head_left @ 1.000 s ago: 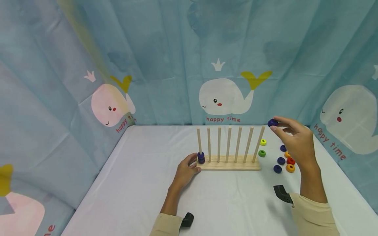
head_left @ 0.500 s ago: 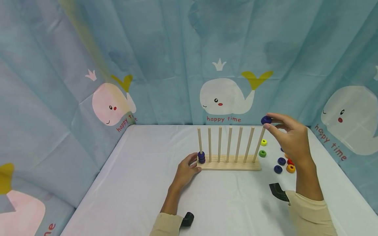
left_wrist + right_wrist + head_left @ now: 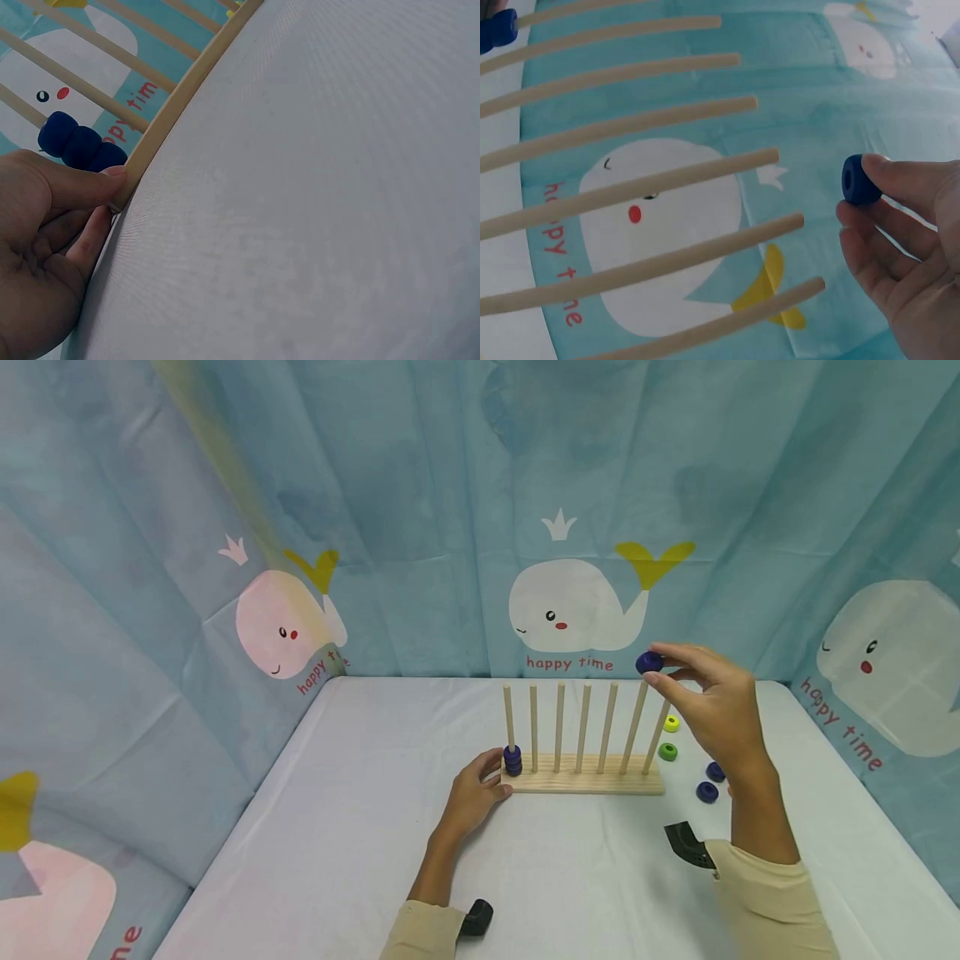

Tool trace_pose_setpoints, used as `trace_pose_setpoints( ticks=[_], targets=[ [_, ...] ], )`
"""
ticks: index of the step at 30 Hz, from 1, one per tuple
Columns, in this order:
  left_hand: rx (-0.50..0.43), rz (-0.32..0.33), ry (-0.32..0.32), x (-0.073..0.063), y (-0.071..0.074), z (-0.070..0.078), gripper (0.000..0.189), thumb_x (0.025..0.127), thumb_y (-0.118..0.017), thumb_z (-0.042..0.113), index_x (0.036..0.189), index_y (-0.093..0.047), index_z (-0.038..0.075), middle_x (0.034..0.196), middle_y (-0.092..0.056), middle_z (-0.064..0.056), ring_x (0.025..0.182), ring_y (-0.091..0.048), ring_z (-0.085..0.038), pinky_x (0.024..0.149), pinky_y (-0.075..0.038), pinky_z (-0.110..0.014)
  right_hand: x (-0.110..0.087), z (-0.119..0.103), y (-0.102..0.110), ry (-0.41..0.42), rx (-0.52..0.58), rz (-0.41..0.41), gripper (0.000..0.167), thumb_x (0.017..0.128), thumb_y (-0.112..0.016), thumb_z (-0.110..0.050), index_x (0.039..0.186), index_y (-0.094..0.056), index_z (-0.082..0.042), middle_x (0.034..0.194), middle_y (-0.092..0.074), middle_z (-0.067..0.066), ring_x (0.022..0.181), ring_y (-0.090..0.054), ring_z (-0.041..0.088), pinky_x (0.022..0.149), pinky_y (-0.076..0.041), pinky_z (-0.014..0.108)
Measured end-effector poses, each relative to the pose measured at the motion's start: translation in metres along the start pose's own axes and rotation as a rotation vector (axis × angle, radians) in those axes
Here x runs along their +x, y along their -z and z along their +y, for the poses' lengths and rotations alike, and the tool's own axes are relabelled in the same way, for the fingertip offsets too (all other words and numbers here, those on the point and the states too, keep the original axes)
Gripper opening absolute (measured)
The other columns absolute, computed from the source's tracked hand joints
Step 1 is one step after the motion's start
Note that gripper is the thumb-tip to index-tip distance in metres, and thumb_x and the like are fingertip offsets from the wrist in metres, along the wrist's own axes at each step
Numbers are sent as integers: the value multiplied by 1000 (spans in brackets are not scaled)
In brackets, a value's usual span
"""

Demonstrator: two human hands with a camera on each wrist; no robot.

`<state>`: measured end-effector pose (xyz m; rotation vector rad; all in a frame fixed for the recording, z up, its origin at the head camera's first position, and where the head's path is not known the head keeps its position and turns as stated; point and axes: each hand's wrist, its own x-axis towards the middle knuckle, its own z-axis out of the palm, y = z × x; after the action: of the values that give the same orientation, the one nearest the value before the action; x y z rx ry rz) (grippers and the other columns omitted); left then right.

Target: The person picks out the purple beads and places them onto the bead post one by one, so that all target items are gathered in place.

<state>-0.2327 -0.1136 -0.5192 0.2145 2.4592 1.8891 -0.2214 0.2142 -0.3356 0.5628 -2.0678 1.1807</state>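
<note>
A wooden peg rack (image 3: 585, 785) with a row of upright pegs stands on the white table. My left hand (image 3: 471, 795) grips the left end of its base; in the left wrist view the thumb lies on the edge near the stacked blue beads (image 3: 81, 142). Three of these sit low on the leftmost peg. Thumb and fingertips of my right hand (image 3: 712, 714) pinch another blue bead (image 3: 861, 180) by its sides, its hole showing in the right wrist view. That bead is held up at peg-top height, over the right part of the rack and apart from the peg tips.
Right of the rack lie a yellow bead (image 3: 671, 723), a green bead (image 3: 668, 752) and blue beads (image 3: 707, 792). My right forearm hides other beads there. A curtain (image 3: 420, 527) printed with whales hangs behind the table.
My right hand has carried the blue bead leftward, from beyond the rack's right end to above its right pegs. The left hand stays on the base.
</note>
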Motion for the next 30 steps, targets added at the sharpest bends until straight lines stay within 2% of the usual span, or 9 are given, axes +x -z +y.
trace_pose_setpoints(
  ticks=[8,15,24,30],
  targets=[
    [-3,5,-7,1,0,-2,65,92,-74,-4,153,-53,3,156,-55,-18,146,-53,-34,112,-55,-28,6,-8,-11,13,-19,-23,39,89,-82,4,126,-77,-3,120,-75,11,102,-65,-4,92,-53,5],
    [-10,3,-13,1,0,-3,65,92,-74,-4,153,-53,3,156,-55,-18,146,-53,-34,113,-54,-29,10,-11,-22,19,25,-52,38,89,-82,4,126,-78,-6,119,-76,10,102,-66,-2,88,-55,8],
    [-6,0,-9,0,0,1,66,92,-73,-5,154,-52,3,157,-55,-18,146,-53,-33,112,-55,-26,13,-16,-35,48,72,-111,40,89,-82,4,127,-77,-6,119,-76,8,100,-68,4,85,-57,8],
    [-12,2,1,-1,-1,2,66,92,-73,-5,154,-52,3,156,-55,-18,145,-53,-33,112,-55,-26,14,-17,-48,78,74,-151,39,90,-82,1,127,-76,-6,119,-77,5,100,-69,13,85,-57,11]
  ],
)
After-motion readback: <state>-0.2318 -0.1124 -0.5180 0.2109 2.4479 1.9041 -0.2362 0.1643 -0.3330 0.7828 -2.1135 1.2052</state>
